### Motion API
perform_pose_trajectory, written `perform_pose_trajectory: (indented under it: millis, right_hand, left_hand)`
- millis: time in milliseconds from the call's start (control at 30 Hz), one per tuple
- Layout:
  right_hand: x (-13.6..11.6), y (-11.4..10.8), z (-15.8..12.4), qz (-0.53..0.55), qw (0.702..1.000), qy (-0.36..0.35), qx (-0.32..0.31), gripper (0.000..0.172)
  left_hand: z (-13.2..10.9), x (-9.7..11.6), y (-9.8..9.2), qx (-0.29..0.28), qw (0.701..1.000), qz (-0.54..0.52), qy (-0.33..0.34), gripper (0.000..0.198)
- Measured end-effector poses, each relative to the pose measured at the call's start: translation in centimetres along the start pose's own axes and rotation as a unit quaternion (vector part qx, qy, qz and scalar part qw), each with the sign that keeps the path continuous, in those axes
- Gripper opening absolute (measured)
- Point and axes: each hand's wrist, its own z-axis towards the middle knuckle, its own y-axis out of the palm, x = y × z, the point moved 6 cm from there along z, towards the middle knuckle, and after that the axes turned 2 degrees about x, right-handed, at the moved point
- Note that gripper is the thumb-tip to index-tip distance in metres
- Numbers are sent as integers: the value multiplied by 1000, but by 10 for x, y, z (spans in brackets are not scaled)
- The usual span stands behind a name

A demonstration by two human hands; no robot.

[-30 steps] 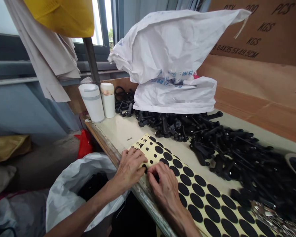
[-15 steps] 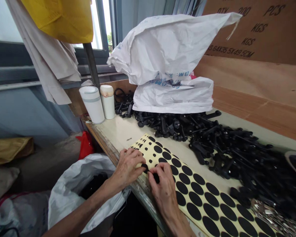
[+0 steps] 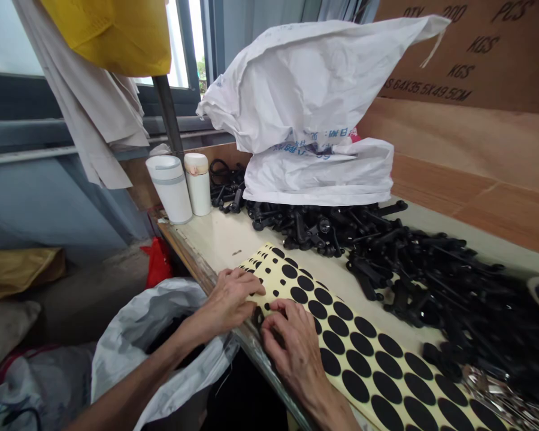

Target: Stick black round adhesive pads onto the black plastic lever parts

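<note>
Yellow dotted sheeting point(image 3: 350, 335); two hands point(image 3: 231, 300) point(image 3: 296, 340); two bottles point(image 3: 169, 191) point(image 3: 199, 190)

One bare left hand point(image 3: 227, 305), one bare right hand point(image 3: 297, 344)! Around their fingers point(image 3: 249, 285), dozens of flat black round discs point(image 3: 360, 344); beyond the fingers, two white cylindrical lidded bottles point(image 3: 171, 193); left of them, nearer, one open white plastic bag point(image 3: 128, 341); rightward, black plastic parts point(image 3: 363, 240) past counting!

Sheet point(image 3: 351, 330): pale yellow, black dots point(image 3: 362, 343) all over. Parts heap point(image 3: 408, 263): pretty much all black. Sack point(image 3: 305, 84): white, blue lettering.
</note>
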Motion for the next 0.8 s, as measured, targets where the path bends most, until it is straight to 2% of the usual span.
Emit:
perform_pose_trajectory:
  millis: [100,133,200,267,367,467,500,567,667,733,800]
  right_hand:
    - [1,-5,-2,63,997,28,-31,12]
    - [5,-9,-2,98,993,55,-30,11]
    - [16,-20,-3,183,976,117,-12,11]
    - [26,-34,-4,258,953,161,8,19]
    - [35,-51,-8,314,932,184,4,25]
    - [44,-64,-17,359,900,240,68,22]
    - [47,-67,-21,386,877,266,105,22]
    - [55,-68,-30,457,811,323,173,26]
    - [66,-69,-39,559,701,361,257,44]
    - [73,-71,-41,608,654,356,276,50]
    - [76,-71,-40,653,622,347,257,42]
  left_hand:
    - [4,-6,-9,-7,999,-38,-18,21]
    - [5,-6,-12,-1,998,-51,-35,17]
    - [8,-1,-15,11,993,-100,-58,22]
    - [11,13,-15,10,983,-174,-53,25]
    - [16,39,-9,11,963,-267,-36,12]
    - [22,55,0,59,943,-318,-74,8]
    - [24,58,5,75,934,-336,-99,9]
    - [25,60,17,93,899,-391,-173,10]
    - [22,61,34,92,818,-492,-283,14]
    - [21,65,37,95,786,-528,-308,16]
    - [24,70,37,97,780,-537,-307,16]
